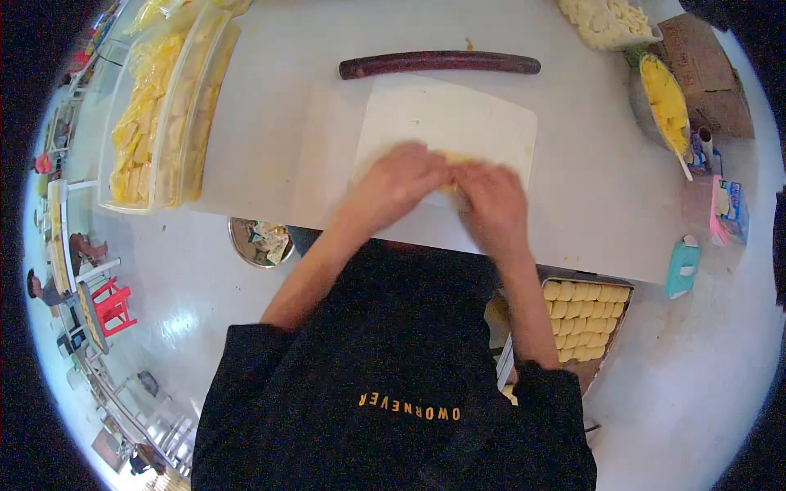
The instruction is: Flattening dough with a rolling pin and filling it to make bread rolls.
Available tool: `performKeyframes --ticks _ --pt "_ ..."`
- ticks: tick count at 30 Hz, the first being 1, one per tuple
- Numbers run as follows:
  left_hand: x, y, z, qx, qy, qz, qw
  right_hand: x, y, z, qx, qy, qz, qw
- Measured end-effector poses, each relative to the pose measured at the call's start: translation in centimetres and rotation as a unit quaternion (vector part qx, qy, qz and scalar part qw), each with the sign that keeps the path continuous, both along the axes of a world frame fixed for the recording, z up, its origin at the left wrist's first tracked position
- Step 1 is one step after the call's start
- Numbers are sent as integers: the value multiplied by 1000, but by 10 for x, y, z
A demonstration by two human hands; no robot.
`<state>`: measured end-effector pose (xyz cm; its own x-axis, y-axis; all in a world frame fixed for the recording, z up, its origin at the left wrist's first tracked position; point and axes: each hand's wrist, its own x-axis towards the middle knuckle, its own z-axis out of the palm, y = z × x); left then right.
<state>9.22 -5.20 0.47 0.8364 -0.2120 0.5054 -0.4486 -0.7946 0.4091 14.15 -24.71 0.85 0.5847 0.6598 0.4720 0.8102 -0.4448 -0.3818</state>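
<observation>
Over the near part of a white cutting board (450, 110), my left hand (401, 184) and my right hand (497, 200) meet with their fingers curled inward. A bit of soft yellow dough (449, 188) shows between and beneath the fingertips, mostly covered by them. Both hands are smeared by motion, so the exact finger positions are unclear. Just beyond the board's far edge lies a dark brown rolling pin (440, 63), set crosswise on the white table (278, 123).
Clear tubs of yellow dough pieces (155, 123) stand at left. On the right are a bowl of yellow filling (663, 94), a heaped pale container (606, 20), cardboard (704, 69) and a teal packet (683, 266). Below the table edge sits a tray of dough pieces (585, 315).
</observation>
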Motion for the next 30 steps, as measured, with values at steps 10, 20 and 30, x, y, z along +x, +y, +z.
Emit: performKeyframes --ticks 10,20,30 --pt "-6 -24 11 -327 239 207 891 14 23 25 -153 305 -146 928" --pt "-8 -2 20 -395 173 140 892 34 66 26 -25 269 -101 957" --pt "66 62 49 23 241 139 960 43 48 22 -56 28 -207 976"
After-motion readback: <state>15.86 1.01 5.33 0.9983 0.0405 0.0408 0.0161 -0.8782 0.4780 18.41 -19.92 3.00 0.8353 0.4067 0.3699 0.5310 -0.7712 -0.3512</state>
